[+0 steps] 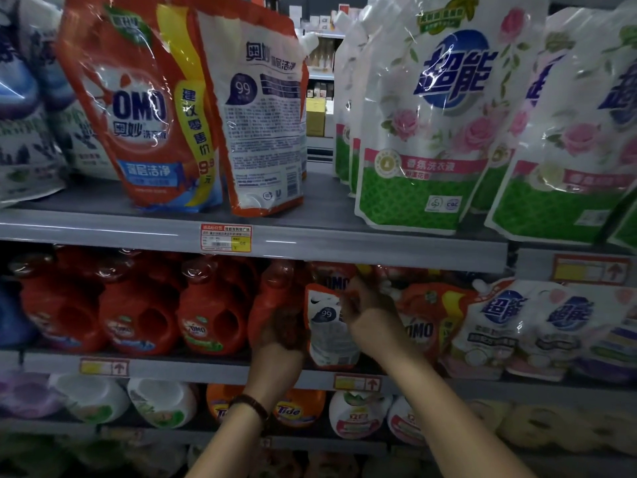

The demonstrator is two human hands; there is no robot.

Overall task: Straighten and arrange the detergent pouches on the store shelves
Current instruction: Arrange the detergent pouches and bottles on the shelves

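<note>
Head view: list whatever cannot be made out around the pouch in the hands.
- The left hand: its grip on the pouch is hidden by the hand's own back and by shadow.
- The pouch's right edge: covered by the right hand.
- The price tag: print too small and blurred.
- The rose pouch at far right: cut off by the frame edge.
- The bottom shelf goods: dark and blurred.

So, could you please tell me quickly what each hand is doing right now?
Left hand: grips the left edge of the back-facing OMO pouch.
Right hand: grips the same pouch's upper right edge.
</note>
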